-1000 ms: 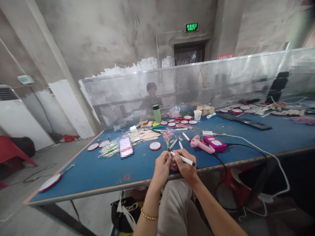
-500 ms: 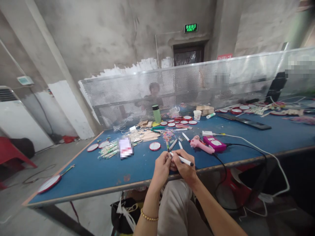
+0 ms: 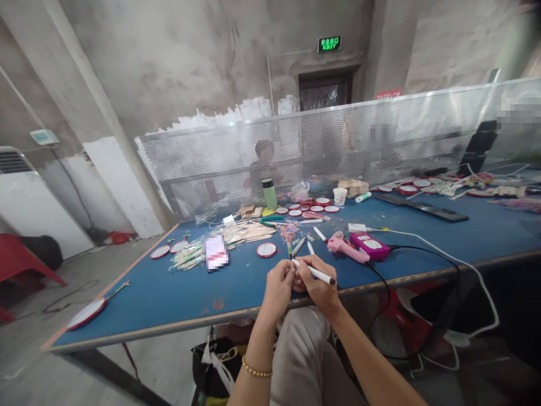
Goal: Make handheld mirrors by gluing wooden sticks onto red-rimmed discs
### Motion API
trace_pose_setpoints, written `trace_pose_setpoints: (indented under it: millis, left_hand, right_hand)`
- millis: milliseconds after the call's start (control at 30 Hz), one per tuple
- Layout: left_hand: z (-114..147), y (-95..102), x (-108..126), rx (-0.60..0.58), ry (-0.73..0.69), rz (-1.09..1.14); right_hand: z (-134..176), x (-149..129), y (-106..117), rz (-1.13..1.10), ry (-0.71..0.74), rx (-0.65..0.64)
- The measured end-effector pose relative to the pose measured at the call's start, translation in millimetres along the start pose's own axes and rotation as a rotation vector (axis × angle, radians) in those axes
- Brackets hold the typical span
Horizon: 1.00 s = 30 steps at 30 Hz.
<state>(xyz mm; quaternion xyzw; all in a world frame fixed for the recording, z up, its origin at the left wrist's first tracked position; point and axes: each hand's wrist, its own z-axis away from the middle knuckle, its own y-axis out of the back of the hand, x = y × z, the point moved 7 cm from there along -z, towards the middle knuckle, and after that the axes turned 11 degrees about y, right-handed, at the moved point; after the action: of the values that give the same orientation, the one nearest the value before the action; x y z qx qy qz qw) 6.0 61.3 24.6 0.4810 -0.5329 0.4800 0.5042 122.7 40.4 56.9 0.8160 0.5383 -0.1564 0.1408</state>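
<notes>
My right hand (image 3: 318, 283) grips a white marker pen (image 3: 318, 273) with a black end, its tip side toward my left hand. My left hand (image 3: 279, 287) pinches a narrow wooden stick (image 3: 289, 248) upright, with green and dark bands of colour on it. The pen's tip meets or nearly meets the stick; fingers partly hide the spot. Both hands are close together at the table's front edge. Just beyond them lie a grey marker (image 3: 299, 246) and a white marker (image 3: 310, 248). A round red-rimmed white disc (image 3: 266, 250) lies to the left.
On the blue table (image 3: 169, 301) are a pink glue gun (image 3: 347, 248), a magenta box (image 3: 370, 246) with cables, a phone (image 3: 216, 252), and wooden sticks (image 3: 256, 230). A green bottle (image 3: 269, 195) and paper cup (image 3: 340, 196) stand near the mesh divider (image 3: 211, 160). A person sits behind it.
The hands keep nearly the same pose, with the pen still at the stick. The camera view has shifted very slightly.
</notes>
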Motion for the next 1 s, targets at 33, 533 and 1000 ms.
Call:
trace_pose_setpoints:
  millis: [33, 533, 1000]
  left_hand:
    - [0.0, 0.1, 0.1, 0.002, -0.002, -0.006]
    - [-2.3, 3.4, -2.0, 0.022, -0.062, -0.077]
    - [-4.0, 4.8, -4.4, 0.043, -0.035, -0.087]
  right_hand:
    - [-0.1, 0.3, -0.1, 0.004, 0.000, -0.002]
    - [0.3, 1.8, -1.3, -0.013, 0.004, -0.010]
    - [2.1, 4.3, -2.8, -0.020, -0.033, -0.035]
